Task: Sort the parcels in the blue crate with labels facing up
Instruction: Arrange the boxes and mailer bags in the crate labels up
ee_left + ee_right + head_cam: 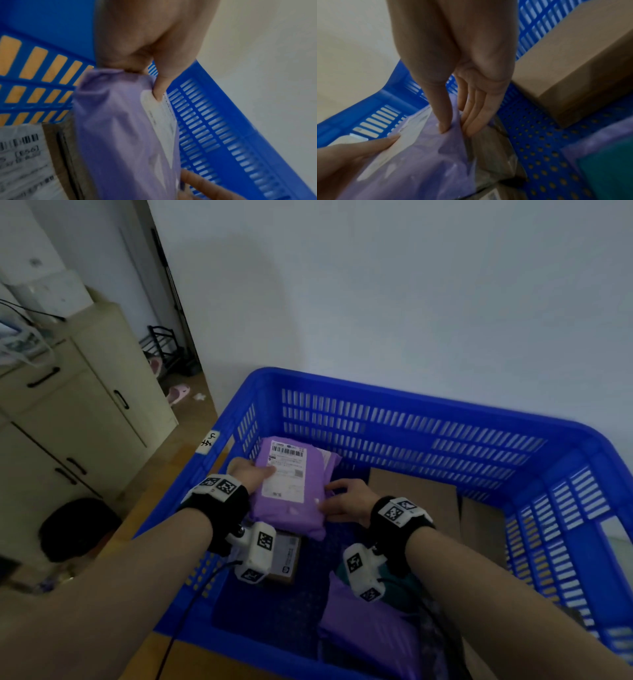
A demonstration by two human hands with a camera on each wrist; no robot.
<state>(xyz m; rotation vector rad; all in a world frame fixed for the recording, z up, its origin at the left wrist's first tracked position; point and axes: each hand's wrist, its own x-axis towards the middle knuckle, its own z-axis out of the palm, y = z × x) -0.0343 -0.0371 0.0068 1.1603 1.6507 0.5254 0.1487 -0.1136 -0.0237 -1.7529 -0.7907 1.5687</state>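
Note:
A purple parcel [291,491] with its white label [286,470] facing up sits in the blue crate [394,402] at the back left. My left hand [251,474] grips its left edge, thumb on the label [159,117]. My right hand [346,498] pinches its right edge [452,129] between thumb and fingers. The parcel [123,135] lies over a brown box [286,559] whose label [22,155] also faces up. A second purple parcel [370,631] lies at the crate's front, no label showing.
Brown cardboard boxes [418,498] lie along the crate's back right. A teal item [400,580] sits under my right wrist. Beige cabinets [68,419] stand to the left, a white wall behind. The crate's perforated floor [539,135] shows in the middle.

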